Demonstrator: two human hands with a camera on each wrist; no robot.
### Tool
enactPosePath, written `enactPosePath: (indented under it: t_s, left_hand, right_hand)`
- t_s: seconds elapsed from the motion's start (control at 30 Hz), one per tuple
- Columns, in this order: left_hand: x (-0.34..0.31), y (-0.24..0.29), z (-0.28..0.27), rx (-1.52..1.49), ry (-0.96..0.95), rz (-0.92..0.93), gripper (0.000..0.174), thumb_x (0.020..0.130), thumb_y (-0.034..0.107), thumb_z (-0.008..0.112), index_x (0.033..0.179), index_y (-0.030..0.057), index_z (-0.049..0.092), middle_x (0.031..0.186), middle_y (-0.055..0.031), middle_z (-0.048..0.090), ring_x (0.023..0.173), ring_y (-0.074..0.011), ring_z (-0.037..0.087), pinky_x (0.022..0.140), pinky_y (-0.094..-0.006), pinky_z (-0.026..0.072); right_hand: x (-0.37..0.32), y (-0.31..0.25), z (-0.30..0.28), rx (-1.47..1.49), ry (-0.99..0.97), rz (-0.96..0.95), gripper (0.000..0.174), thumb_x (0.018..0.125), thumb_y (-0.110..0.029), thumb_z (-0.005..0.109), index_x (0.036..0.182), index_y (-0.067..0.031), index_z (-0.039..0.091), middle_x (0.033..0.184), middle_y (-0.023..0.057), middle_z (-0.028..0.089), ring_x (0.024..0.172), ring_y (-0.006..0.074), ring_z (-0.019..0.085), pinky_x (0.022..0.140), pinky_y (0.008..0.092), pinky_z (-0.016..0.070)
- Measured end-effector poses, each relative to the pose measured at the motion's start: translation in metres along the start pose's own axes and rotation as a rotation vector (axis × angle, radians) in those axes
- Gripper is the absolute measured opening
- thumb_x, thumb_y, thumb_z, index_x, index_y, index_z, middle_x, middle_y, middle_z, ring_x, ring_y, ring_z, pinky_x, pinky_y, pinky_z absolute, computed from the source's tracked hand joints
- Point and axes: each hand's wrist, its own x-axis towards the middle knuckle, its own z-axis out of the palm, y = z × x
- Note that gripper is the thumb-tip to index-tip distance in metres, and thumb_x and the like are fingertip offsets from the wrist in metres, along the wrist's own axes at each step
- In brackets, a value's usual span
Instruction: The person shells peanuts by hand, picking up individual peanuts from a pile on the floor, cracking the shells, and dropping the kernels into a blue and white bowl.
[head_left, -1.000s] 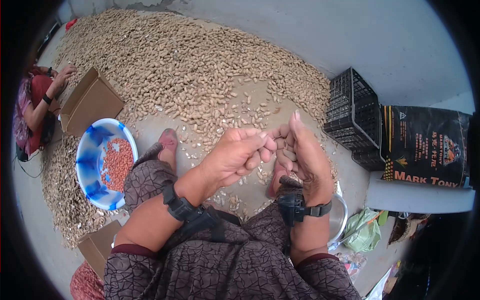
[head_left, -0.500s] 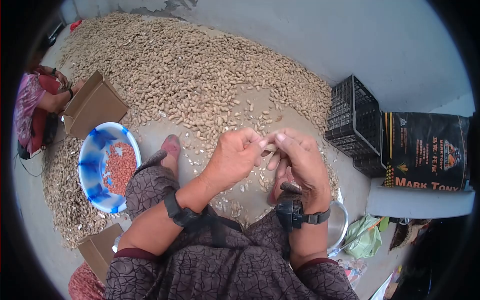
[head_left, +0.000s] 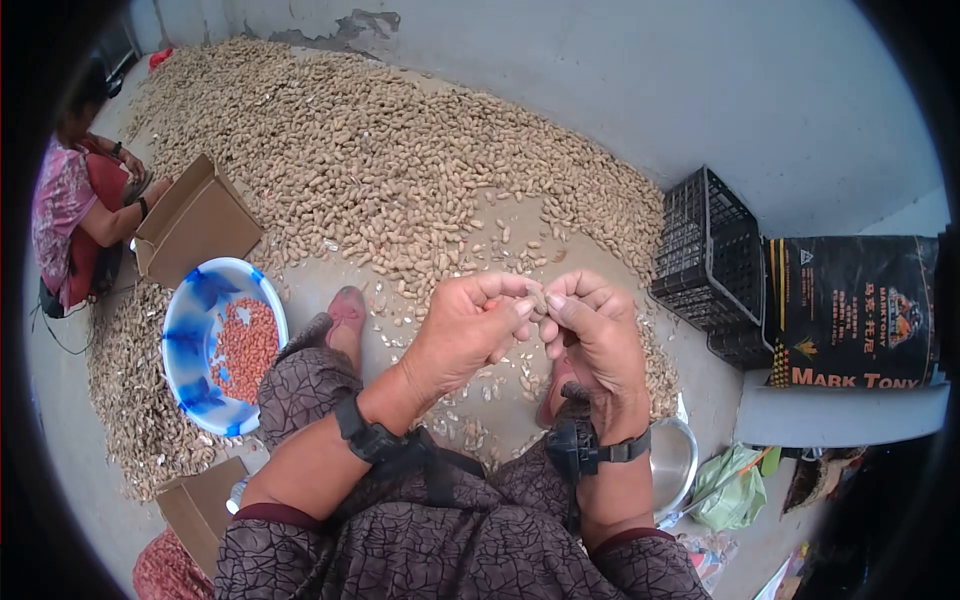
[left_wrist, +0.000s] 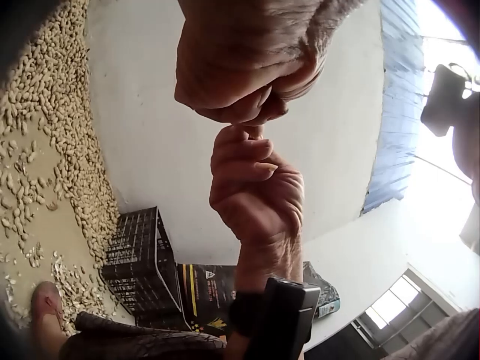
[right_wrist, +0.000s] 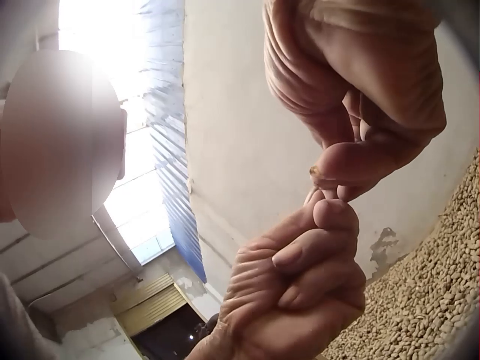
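Note:
Both hands meet in front of the body in the head view. Between their fingertips is a small peanut pod [head_left: 539, 303], pinched by the left hand [head_left: 462, 325] and the right hand [head_left: 602, 335]. In the left wrist view, the left hand [left_wrist: 251, 60] is above and the right hand [left_wrist: 259, 187] below, with fingertips close together. From the right wrist view, the right hand [right_wrist: 360, 82] and left hand [right_wrist: 300, 285] nearly hide the pod. A blue and white basin [head_left: 187, 375] holding shelled red peanuts [head_left: 248, 350] stands left of the knees.
A large heap of unshelled peanuts [head_left: 380, 160] spreads along the wall. Black crates [head_left: 708, 255] and a black sack [head_left: 855, 310] stand at right, near a metal bowl [head_left: 672, 465]. Cardboard [head_left: 205, 225], an empty-shell pile [head_left: 125, 390] and another person [head_left: 75, 215] are at left.
The right hand's fingers, spread and cupped earlier, have closed in to pinch the pod against the left hand's fingertips. The head view has shifted slightly, so the surroundings appear lower.

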Motion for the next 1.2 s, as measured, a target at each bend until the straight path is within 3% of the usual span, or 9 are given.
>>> enactPosePath:
  t_s: [0.1, 0.3, 0.37, 0.63, 0.73, 0.8, 0.87, 0.97, 1.2]
  left_hand:
    - [-0.001, 0.000, 0.002, -0.007, 0.049, 0.082, 0.012, 0.082, 0.007, 0.053, 0.090, -0.0020, 0.057, 0.064, -0.0036, 0.057, 0.043, -0.0012, 0.042, 0.036, -0.0145, 0.0306]
    - [0.000, 0.005, -0.003, 0.365, 0.092, 0.159, 0.008, 0.080, 0.006, 0.055, 0.081, -0.0006, 0.058, 0.064, -0.0039, 0.058, 0.051, -0.0034, 0.050, 0.040, -0.0165, 0.0365]
    - [0.002, -0.001, -0.008, 0.640, 0.036, 0.351, 0.006, 0.077, 0.005, 0.055, 0.076, -0.0011, 0.057, 0.059, -0.0022, 0.057, 0.050, -0.0041, 0.049, 0.041, -0.0197, 0.0370]
    - [-0.002, 0.008, -0.006, 0.784, -0.011, 0.377, 0.004, 0.069, 0.003, 0.054, 0.068, -0.0002, 0.056, 0.047, -0.0013, 0.045, 0.044, -0.0046, 0.040, 0.040, -0.0240, 0.0319]
    - [0.001, -0.001, -0.003, 0.812, 0.035, 0.435, 0.004, 0.070, 0.003, 0.053, 0.067, -0.0001, 0.055, 0.047, -0.0010, 0.044, 0.044, -0.0045, 0.040, 0.039, -0.0234, 0.0315]
    - [0.003, -0.007, 0.000, 0.833, 0.079, 0.493, 0.005, 0.071, 0.003, 0.053, 0.067, 0.0000, 0.055, 0.047, -0.0003, 0.045, 0.044, -0.0043, 0.041, 0.038, -0.0224, 0.0319]
    - [0.002, -0.009, 0.002, 0.457, 0.157, 0.192, 0.007, 0.074, 0.002, 0.051, 0.069, 0.0006, 0.056, 0.049, 0.0004, 0.048, 0.044, -0.0039, 0.044, 0.038, -0.0196, 0.0339]
    - [-0.003, 0.000, 0.005, 0.253, 0.114, 0.095, 0.007, 0.078, 0.003, 0.050, 0.076, 0.0006, 0.056, 0.057, -0.0014, 0.053, 0.044, -0.0038, 0.045, 0.038, -0.0176, 0.0359]
    - [-0.001, -0.007, -0.003, -0.106, -0.002, 0.115, 0.009, 0.083, 0.007, 0.051, 0.086, -0.0007, 0.055, 0.072, -0.0043, 0.056, 0.046, -0.0021, 0.043, 0.038, -0.0160, 0.0333]
  right_hand:
    - [0.000, 0.000, 0.001, -0.014, 0.022, -0.010, 0.009, 0.079, -0.004, 0.054, 0.082, 0.0037, 0.055, 0.064, 0.0071, 0.058, 0.055, 0.0091, 0.056, 0.046, 0.0188, 0.0449]
    - [-0.004, -0.002, 0.003, -0.224, 0.010, -0.046, 0.010, 0.079, -0.002, 0.053, 0.084, 0.0036, 0.059, 0.069, 0.0061, 0.060, 0.059, 0.0081, 0.057, 0.050, 0.0186, 0.0466]
    - [-0.005, 0.000, 0.005, -0.282, 0.024, -0.058, 0.009, 0.078, -0.002, 0.053, 0.083, 0.0031, 0.060, 0.068, 0.0054, 0.060, 0.059, 0.0076, 0.057, 0.051, 0.0187, 0.0466]
    - [-0.008, -0.001, 0.007, -0.408, -0.019, -0.015, 0.011, 0.076, 0.001, 0.051, 0.080, 0.0031, 0.060, 0.066, 0.0051, 0.059, 0.055, 0.0069, 0.055, 0.049, 0.0191, 0.0462]
    - [-0.006, 0.005, 0.010, -0.423, 0.014, -0.001, 0.011, 0.074, 0.000, 0.050, 0.077, 0.0033, 0.059, 0.064, 0.0054, 0.059, 0.053, 0.0070, 0.055, 0.047, 0.0196, 0.0459]
    - [-0.003, 0.011, 0.014, -0.455, 0.145, -0.020, 0.009, 0.073, 0.000, 0.050, 0.074, 0.0030, 0.058, 0.062, 0.0056, 0.058, 0.050, 0.0075, 0.054, 0.045, 0.0194, 0.0449]
    - [-0.001, 0.007, 0.012, -0.323, 0.162, -0.011, 0.009, 0.073, 0.000, 0.050, 0.074, 0.0034, 0.058, 0.062, 0.0057, 0.058, 0.049, 0.0078, 0.054, 0.044, 0.0192, 0.0444]
    - [-0.001, 0.005, 0.014, -0.164, 0.186, -0.003, 0.009, 0.074, -0.001, 0.050, 0.077, 0.0043, 0.057, 0.062, 0.0063, 0.058, 0.048, 0.0085, 0.053, 0.043, 0.0187, 0.0436]
    - [-0.002, 0.004, 0.013, -0.066, 0.157, -0.076, 0.012, 0.077, -0.003, 0.052, 0.084, 0.0059, 0.055, 0.068, 0.0078, 0.059, 0.052, 0.0090, 0.055, 0.046, 0.0182, 0.0446]
